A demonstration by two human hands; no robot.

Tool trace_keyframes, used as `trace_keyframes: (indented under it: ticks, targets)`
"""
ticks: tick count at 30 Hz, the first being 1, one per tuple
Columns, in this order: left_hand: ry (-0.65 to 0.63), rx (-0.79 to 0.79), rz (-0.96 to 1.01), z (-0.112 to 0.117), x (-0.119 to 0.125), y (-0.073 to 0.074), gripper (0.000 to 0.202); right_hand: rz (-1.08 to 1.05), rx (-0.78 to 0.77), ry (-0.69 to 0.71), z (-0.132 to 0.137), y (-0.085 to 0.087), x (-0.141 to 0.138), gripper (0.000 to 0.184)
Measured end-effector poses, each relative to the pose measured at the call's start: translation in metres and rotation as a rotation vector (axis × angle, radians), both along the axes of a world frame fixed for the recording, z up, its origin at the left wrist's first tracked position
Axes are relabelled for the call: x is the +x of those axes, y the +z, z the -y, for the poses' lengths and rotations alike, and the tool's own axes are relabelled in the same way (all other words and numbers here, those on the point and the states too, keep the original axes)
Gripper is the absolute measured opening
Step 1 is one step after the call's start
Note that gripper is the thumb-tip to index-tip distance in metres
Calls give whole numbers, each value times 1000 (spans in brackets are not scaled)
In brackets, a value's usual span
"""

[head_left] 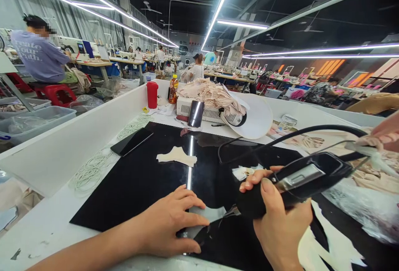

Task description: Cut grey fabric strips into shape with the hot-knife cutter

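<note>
My left hand (pixel 173 223) lies spread on a pale, thin fabric piece (pixel 212 214), pressing it to the glossy black board (pixel 140 196). My right hand (pixel 280 221) is wrapped round a black corded handheld electric cutter (pixel 311 177) with a silver plate on its body. Its narrow metal tip touches or almost touches the piece's right end, just beyond my left fingertips. Farther back on the board rests a cream fabric cutout (pixel 177 156). Beside my right fingers is a small whitish scrap (pixel 246 172). Cream fabric pieces (pixel 327 242) lie right of my right wrist.
A black phone (pixel 132 141) lies at the board's left edge, near pale green cord (pixel 93 171). Behind stand a red cup (pixel 152 95), a bottle (pixel 173 89) and a fabric pile (pixel 208 94). Another person's hand (pixel 386 131) and plastic bags (pixel 364 204) are at right.
</note>
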State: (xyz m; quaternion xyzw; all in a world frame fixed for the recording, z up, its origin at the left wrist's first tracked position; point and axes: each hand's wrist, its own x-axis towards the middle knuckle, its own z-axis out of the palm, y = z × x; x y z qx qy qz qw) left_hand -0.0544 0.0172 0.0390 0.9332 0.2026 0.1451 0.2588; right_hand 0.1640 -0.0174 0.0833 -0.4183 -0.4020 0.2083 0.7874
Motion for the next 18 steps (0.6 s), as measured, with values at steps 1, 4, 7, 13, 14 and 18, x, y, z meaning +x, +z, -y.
trace_keyframes:
  ticks: [1,4,7,13,14,18]
  targets:
    - [-1,0,1,0,0,0,48,6,4,0,0,-1,0,34]
    - [-4,-8,-2,1,0,1,49,25,3,-13,2,-3,-1,31]
    - [55,-20,8,-1,0,0,49,25,-21,-18,2,-3,0,29]
    - [341,-5,59,-7,0,-14,36,13,11,-24,-1,-2,3,34]
    - [348,-2,53,-7,0,-15,36,10,20,-26,-1,-1,3,34]
    - [343,13,41,-7,1,-17,37,7,7,-20,-2,-2,2,33]
